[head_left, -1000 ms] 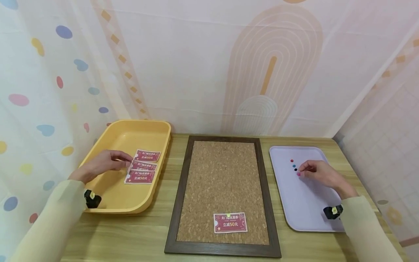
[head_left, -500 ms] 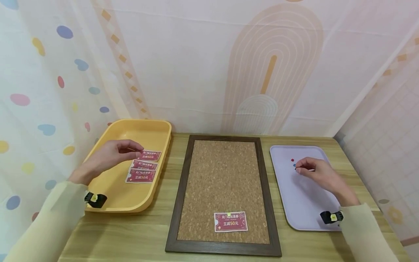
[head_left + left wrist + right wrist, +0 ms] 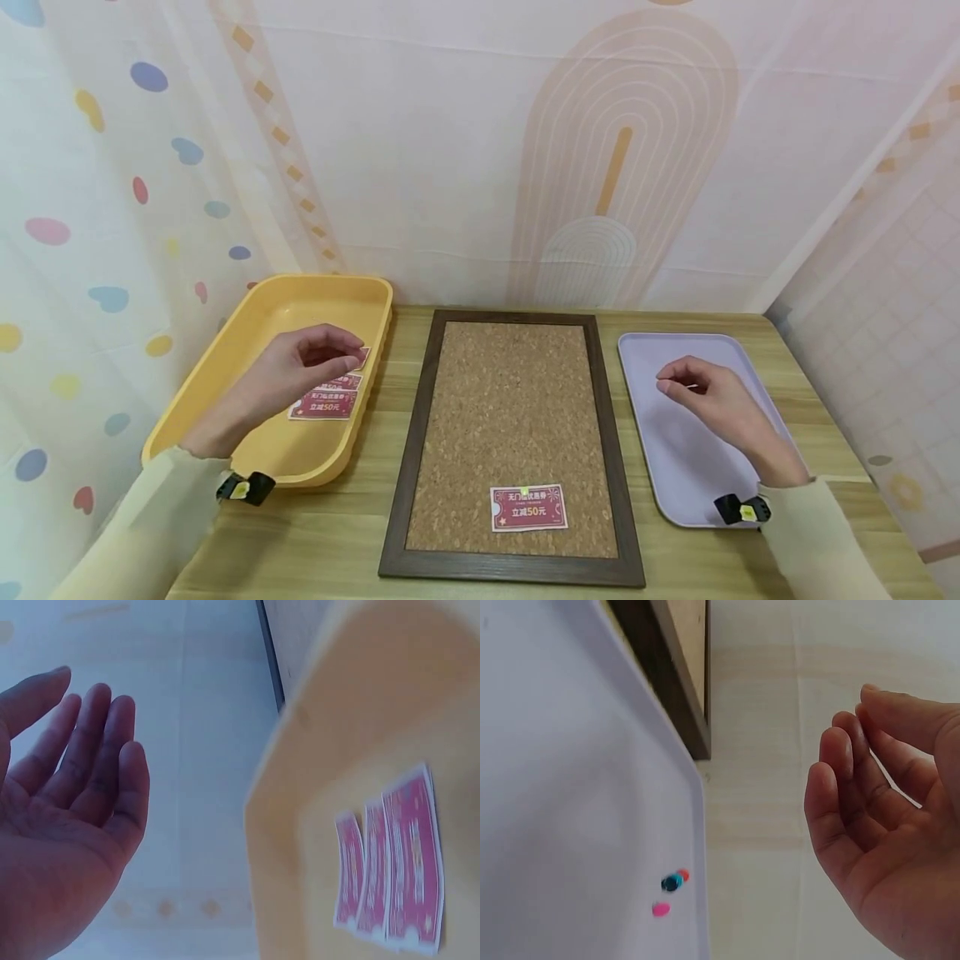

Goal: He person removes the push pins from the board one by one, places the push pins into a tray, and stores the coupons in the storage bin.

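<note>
My left hand hovers over the yellow tray, thumb and fingers loosely bent, nothing between them. Three red-and-white coupons lie overlapping in that tray; the hand partly hides them in the head view. Over the lilac tray is my right hand, thumb and forefinger close together, no object visible in them. In the right wrist view a pink push pin and a black push pin lie on the lilac tray, with teal and red ones beside the black; the hand hides them in the head view.
Between the trays lies a cork board in a dark wooden frame. Near its front edge a coupon is fixed by a yellow-green pin at its top. A patterned curtain hangs behind the wooden table.
My left hand has moved right across the coupons and now covers part of them. The right hand has shifted slightly left above the lilac tray, away from the pink pin. The board stays put.
</note>
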`<state>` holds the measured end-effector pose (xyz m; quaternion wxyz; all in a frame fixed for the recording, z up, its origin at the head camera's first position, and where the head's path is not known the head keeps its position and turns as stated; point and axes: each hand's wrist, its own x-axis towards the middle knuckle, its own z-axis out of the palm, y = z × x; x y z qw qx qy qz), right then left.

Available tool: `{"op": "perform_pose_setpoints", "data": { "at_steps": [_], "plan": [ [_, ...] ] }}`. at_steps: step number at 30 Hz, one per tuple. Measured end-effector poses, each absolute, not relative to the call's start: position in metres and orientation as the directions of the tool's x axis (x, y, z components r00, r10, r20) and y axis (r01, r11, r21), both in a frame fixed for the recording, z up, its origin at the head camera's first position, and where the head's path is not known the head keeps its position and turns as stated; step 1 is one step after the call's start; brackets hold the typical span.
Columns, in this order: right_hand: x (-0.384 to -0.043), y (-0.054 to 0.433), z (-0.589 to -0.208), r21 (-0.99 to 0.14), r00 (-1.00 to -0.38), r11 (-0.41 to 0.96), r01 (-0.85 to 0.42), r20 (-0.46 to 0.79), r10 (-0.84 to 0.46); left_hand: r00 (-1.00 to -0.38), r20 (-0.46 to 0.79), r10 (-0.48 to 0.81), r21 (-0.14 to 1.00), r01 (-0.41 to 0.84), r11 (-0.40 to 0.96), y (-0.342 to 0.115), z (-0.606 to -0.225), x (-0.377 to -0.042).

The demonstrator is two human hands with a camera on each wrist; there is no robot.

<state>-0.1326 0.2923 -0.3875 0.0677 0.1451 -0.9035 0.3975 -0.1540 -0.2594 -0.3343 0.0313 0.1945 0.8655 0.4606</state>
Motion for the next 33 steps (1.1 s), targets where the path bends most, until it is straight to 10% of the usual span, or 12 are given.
{"op": "perform_pose_setpoints", "data": {
  "at_steps": [33],
  "plan": [
    [-0.103,0.226,-0.388,-0.768,-0.920,0.521,-0.373,0.232,-0.316,-0.823,0.137,0.551,0.839,0.392,0.378,-0.165,-0.382,-0.096]
  ]
}}
